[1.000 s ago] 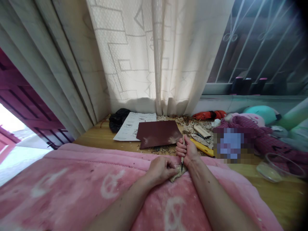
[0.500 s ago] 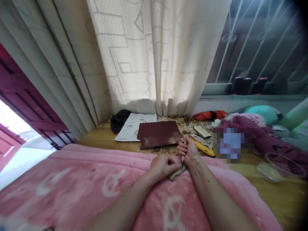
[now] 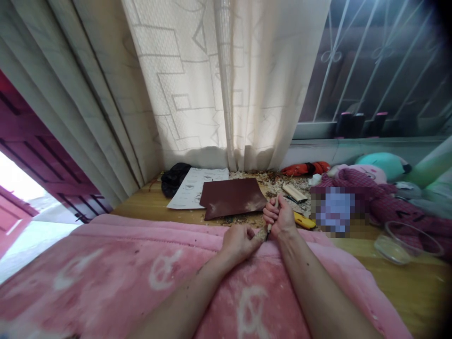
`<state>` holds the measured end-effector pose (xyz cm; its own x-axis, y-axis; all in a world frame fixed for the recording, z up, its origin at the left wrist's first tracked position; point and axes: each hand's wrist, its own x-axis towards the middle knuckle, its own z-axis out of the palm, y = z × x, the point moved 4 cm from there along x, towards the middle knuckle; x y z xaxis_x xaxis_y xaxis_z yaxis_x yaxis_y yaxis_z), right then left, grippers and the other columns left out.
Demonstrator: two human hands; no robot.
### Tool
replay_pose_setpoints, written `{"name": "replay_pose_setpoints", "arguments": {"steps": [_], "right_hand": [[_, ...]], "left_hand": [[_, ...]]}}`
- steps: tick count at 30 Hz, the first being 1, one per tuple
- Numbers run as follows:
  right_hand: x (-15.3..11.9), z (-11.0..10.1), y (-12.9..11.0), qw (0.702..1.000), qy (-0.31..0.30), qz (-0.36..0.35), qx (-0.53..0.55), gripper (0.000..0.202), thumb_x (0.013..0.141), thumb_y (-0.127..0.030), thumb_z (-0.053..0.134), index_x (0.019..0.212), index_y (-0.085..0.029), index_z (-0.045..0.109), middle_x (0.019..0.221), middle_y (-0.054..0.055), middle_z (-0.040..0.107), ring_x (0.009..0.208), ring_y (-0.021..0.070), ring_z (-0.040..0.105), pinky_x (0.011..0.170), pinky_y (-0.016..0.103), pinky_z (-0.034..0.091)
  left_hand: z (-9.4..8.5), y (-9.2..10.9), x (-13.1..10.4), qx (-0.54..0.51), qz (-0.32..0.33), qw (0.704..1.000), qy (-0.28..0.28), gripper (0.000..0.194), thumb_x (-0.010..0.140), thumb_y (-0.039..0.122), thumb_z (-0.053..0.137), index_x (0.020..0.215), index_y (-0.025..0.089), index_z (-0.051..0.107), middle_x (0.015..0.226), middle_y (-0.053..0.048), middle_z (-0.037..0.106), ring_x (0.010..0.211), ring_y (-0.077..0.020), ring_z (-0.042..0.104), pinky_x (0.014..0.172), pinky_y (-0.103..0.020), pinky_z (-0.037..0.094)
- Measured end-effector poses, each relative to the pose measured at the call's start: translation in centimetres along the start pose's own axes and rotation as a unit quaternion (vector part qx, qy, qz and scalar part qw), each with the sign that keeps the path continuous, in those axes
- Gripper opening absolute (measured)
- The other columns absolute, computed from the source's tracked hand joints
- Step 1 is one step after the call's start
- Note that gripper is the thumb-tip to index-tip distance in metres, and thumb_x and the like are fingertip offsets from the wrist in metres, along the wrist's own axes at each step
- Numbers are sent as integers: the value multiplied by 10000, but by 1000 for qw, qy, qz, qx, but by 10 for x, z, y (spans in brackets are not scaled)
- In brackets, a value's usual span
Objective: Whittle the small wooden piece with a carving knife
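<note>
My right hand [image 3: 280,216] is wrapped round the pale handle of a carving tool [image 3: 270,227], its dark tip pointing down. Against that tip lies a small light-brown carved piece [image 3: 262,234], pinched by my left hand [image 3: 240,242] between thumb and fingers. Both hands are close together above the near edge of a pink blanket [image 3: 208,235]. The far side of the piece is partly hidden by my left fingers.
Behind the hands, a brown sheet [image 3: 233,197] overlaps printed paper [image 3: 192,188] beside a black bag [image 3: 175,179]. Shavings surround a pale block [image 3: 294,193] and yellow cutter [image 3: 304,221]. A clear container [image 3: 393,248] stands at right.
The carved piece has been raised and turned in my left hand, and less of it shows. My right hand has shifted slightly right with the tool.
</note>
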<state>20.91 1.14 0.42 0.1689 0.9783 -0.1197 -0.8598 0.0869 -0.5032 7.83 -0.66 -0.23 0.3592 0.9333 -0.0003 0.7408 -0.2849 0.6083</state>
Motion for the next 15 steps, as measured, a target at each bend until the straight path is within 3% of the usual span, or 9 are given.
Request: {"name": "replay_pose_setpoints", "arguments": {"steps": [4,6,10,15], "right_hand": [[-2,0,0,998,37,-10,-42,332,733,-423,521,577,-185,351,362,-108,202,277,26,126,258,129,117],[-2,0,3,994,54,3,-92,337,703,-413,564,581,-184,349,363,-111,217,277,20,141,259,125,125],[-4,3,14,977,44,33,-208,326,646,-363,633,616,-189,359,389,-105,306,276,13,186,266,122,134],[-8,9,25,946,6,63,-317,293,628,-368,636,647,-176,416,486,-62,447,281,6,222,267,138,126]], "left_hand": [[2,-13,8,-73,-23,996,37,296,620,441,545,546,155,565,513,-3,541,489,-117,464,433,-204,240],[2,-19,12,-166,-30,984,55,239,593,385,577,575,149,547,528,1,538,490,-109,461,433,-192,263],[2,-23,13,-374,-67,924,38,234,611,360,577,612,138,501,475,19,500,414,-81,424,409,-181,291],[-7,-21,9,-484,-77,870,59,275,605,369,618,643,137,474,418,36,484,357,-70,412,386,-174,306]]}}
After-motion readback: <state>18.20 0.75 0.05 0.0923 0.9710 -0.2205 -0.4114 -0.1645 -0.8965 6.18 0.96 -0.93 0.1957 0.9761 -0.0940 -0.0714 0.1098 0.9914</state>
